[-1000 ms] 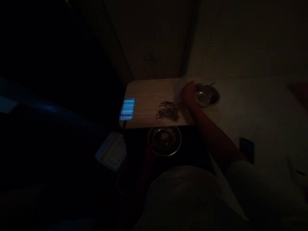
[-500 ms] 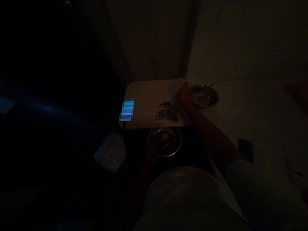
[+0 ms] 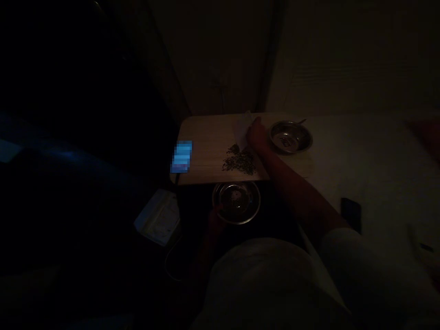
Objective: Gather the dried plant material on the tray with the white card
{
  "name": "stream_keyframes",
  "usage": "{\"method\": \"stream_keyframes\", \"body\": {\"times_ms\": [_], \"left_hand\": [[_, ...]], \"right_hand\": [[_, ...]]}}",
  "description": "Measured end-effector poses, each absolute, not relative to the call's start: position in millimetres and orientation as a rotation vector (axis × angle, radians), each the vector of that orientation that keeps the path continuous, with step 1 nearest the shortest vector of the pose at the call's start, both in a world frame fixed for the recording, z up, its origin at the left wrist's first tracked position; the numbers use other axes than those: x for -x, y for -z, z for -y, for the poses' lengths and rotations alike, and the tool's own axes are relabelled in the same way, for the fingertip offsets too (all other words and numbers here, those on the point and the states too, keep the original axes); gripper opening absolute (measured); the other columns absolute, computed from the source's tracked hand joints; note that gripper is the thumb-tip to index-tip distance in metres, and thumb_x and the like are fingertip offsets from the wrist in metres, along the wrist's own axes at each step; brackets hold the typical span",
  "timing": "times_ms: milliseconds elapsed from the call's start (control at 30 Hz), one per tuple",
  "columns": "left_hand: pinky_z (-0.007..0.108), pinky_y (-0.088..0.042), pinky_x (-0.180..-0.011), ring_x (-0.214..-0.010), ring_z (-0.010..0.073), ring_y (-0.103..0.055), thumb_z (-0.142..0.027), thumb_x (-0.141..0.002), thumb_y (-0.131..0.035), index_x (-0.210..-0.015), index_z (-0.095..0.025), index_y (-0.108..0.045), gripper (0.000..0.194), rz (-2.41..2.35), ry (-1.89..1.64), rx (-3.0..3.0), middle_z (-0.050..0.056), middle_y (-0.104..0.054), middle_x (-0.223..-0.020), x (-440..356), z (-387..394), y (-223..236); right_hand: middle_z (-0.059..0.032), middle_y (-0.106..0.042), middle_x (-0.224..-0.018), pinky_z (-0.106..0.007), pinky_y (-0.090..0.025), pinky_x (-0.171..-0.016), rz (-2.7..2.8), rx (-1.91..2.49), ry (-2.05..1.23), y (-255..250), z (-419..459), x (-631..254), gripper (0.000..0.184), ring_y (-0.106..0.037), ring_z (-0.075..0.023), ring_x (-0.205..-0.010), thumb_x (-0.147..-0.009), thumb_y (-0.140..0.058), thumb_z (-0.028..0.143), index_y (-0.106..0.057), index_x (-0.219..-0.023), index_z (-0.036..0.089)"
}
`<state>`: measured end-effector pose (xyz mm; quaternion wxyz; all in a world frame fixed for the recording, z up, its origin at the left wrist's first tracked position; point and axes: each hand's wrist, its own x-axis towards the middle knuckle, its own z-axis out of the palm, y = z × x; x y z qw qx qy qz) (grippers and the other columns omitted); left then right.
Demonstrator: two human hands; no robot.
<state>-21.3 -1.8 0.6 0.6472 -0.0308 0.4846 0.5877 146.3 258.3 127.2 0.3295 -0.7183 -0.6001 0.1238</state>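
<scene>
The view is very dark. My right hand [image 3: 256, 134] is closed on a pale, thin sheet [image 3: 241, 130], maybe paper or plastic, over the wooden tabletop [image 3: 206, 128]. The sheet's lower edge reaches a spread pile of small dark bits [image 3: 239, 161] that look like seeds or dried leaves. Below the table's front edge, my left hand [image 3: 217, 216] grips the left rim of a round steel bowl [image 3: 253, 211]. Some pale and dark matter lies in that bowl, too dim to name. The left fingers are partly lost in shadow.
A second steel bowl [image 3: 305, 142] with a spoon-like handle [image 3: 302, 121] stands right of my right hand. A lit phone-like screen [image 3: 181, 156] is at the table's left end. A pale box [image 3: 160, 217] sits lower left; a dark phone [image 3: 351, 213] lies on the light surface at right.
My right hand and the sheet have moved a little to the left, toward the upper part of the pile. The bowl at my left hand has barely shifted.
</scene>
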Motion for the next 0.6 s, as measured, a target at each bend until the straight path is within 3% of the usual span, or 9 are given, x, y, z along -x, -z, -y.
{"method": "stream_keyframes", "body": {"times_ms": [167,600], "left_hand": [[0.046,-0.051,-0.092,-0.097,0.0317,-0.067,-0.009,-0.063,-0.067,-0.063,-0.020,-0.066,0.011,-1.155,-1.325,0.073,0.004,-0.069,-0.063,20.7,2.5,-0.6],[0.045,-0.052,-0.091,-0.099,0.0319,-0.067,-0.007,-0.060,-0.068,-0.066,-0.021,-0.068,0.015,-1.156,-1.328,0.070,0.004,-0.071,-0.066,21.0,0.9,-1.7]], "right_hand": [[-0.0189,-0.063,-0.101,-0.041,-0.047,-0.085,1.579,1.866,-0.356,-126.3,-260.3,-140.7,0.035,-0.062,-0.0293,-0.099,-0.089,-0.045,0.015,-0.042,-0.123,0.007],[-0.0169,-0.063,-0.101,-0.043,-0.047,-0.084,1.661,1.748,-0.395,-121.8,-262.8,-124.1,0.038,-0.061,-0.0294,-0.099,-0.091,-0.039,0.022,-0.041,-0.126,0.011]]}}
